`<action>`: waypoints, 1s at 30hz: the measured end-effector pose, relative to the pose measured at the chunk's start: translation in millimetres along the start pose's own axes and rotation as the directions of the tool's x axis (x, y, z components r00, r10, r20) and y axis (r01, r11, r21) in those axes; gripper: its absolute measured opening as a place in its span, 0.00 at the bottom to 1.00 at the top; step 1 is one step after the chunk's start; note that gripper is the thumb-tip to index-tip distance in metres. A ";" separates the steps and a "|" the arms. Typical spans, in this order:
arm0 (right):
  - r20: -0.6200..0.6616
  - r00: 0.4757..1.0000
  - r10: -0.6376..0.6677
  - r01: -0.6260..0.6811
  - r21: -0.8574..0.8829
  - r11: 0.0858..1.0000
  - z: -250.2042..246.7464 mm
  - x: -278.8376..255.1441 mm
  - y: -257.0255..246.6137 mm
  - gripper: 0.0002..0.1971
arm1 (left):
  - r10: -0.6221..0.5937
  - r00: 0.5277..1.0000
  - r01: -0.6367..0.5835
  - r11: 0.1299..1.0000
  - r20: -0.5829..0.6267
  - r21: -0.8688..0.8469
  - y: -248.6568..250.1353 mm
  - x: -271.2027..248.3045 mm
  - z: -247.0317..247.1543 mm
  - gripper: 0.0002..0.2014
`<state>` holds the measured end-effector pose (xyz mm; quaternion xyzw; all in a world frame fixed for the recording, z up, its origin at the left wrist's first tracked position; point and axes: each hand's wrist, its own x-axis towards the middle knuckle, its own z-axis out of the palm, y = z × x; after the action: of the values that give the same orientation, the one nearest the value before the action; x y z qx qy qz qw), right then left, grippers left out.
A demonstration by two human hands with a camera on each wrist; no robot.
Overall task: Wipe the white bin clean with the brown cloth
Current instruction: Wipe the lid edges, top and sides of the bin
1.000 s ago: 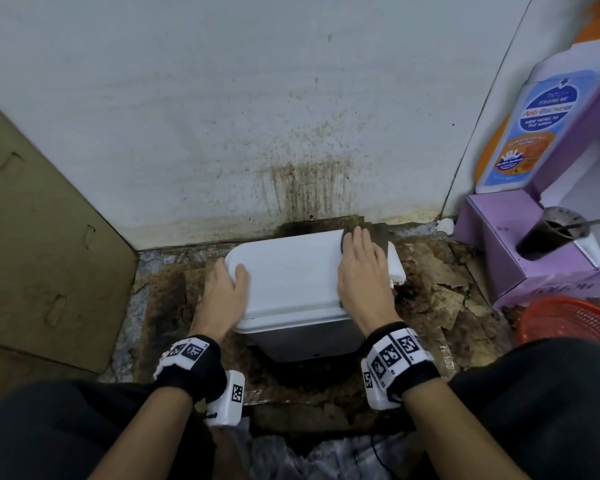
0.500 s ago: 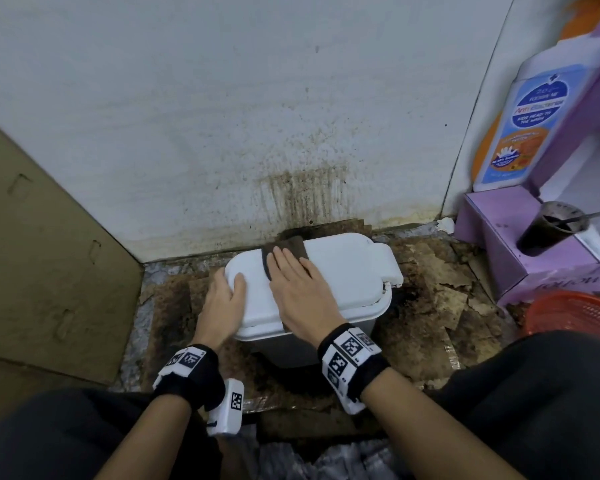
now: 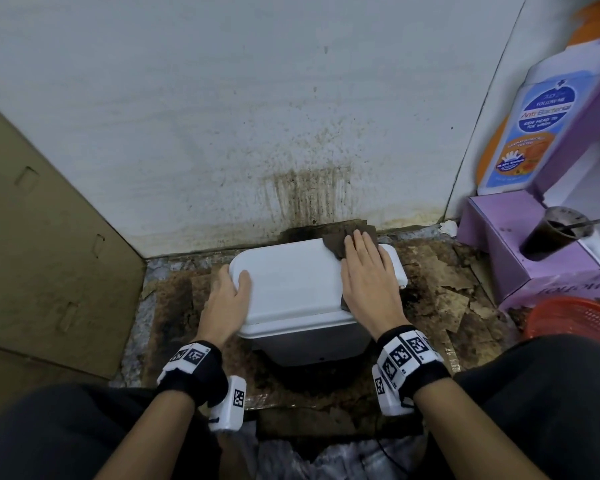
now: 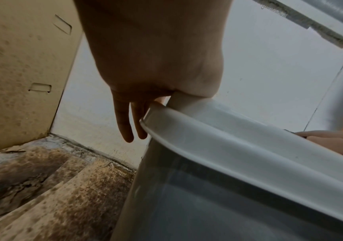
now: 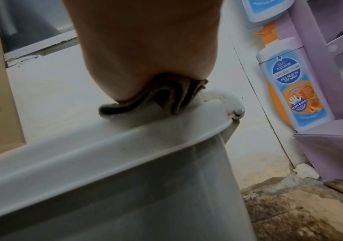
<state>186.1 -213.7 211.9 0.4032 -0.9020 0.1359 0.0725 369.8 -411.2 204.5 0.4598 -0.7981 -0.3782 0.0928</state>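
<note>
Bin point(image 3: 309, 344) sits centre frame. Right hand point(image 3: 368, 285), fingers flat, presses cloth point(image 3: 336, 242) at lid's point(image 3: 291, 278) upper right; left hand point(image 3: 227, 299), fingers straight, steadies its left edge. Risk: overhanging cloth smears grime from wall point(image 3: 291, 98).

Head looks down; wrists look up beside white bin point(image 3: 291, 289).
</note>
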 end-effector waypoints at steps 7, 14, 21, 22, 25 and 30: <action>0.086 0.980 -0.180 0.179 0.025 0.984 -2.6 0.6 -14.2 0.29 | 0.000 1.000 0.000 1.000 -0.004 -0.017 -1.2 3.1 2.6 0.33; 0.084 0.966 -0.246 0.242 0.057 0.969 9.0 6.0 -52.0 0.28 | 0.008 1.000 -0.007 0.999 0.014 -0.041 -2.2 4.8 1.6 0.36; -0.292 0.956 -0.022 0.078 0.179 0.981 7.3 -3.9 -55.9 0.14 | -0.001 1.000 0.002 0.998 0.025 -0.066 -6.3 6.1 1.2 0.39; -0.267 0.964 0.014 0.030 0.157 0.987 4.7 -4.9 -57.5 0.17 | 0.002 1.000 0.000 0.998 0.027 -0.069 -6.6 6.3 1.3 0.39; -0.107 0.991 0.076 -0.063 0.127 0.990 1.4 -3.2 -57.9 0.28 | 0.016 1.000 -0.015 0.996 0.015 -0.091 -7.2 6.1 2.4 0.39; 0.067 0.997 -0.040 0.031 0.132 0.991 6.6 12.4 -53.1 0.34 | 0.016 1.000 -0.015 0.996 0.006 -0.092 -6.6 7.6 3.1 0.37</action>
<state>217.4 -258.4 218.5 0.4274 -0.8860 0.1793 0.0172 368.4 -417.6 196.3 0.4476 -0.7837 -0.4154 0.1139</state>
